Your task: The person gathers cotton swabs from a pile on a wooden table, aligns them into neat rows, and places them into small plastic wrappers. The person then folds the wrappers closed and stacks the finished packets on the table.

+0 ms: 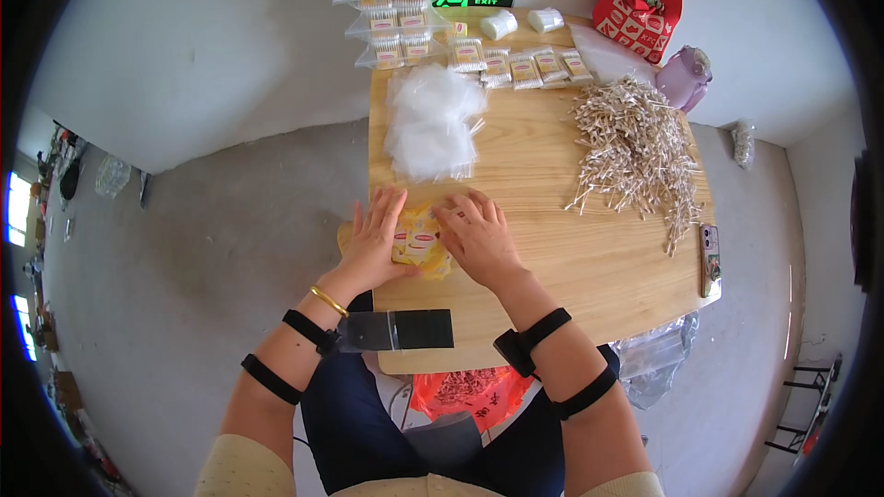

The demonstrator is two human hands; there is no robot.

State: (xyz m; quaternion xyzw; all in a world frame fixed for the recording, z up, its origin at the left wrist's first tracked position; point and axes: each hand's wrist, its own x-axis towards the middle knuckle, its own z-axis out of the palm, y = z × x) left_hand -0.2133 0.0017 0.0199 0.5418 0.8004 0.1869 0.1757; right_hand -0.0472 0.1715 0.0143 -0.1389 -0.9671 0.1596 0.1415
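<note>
Near the table's left front edge lies a crinkled yellow plastic bag [425, 232] with yellow-and-white printed labels in it or on it. My left hand [370, 241] wraps its left side, fingers stretched along it and thumb at the near edge. On the other side my right hand [481, 235] has its fingers bent onto the bag; their tips are partly hidden. Just beyond my hands sits a heap of clear plastic bags [431, 124]. A large loose pile of cotton swabs [635, 147] covers the table's right side.
Filled swab packets [525, 71] line the table's back, beside stacked packets [391, 14] and two white rolls [500, 25]. A red bag [640, 17] and purple container [684, 76] stand back right. A phone [710, 260] lies at the right edge. A red bag [470, 391] holds swabs below the table.
</note>
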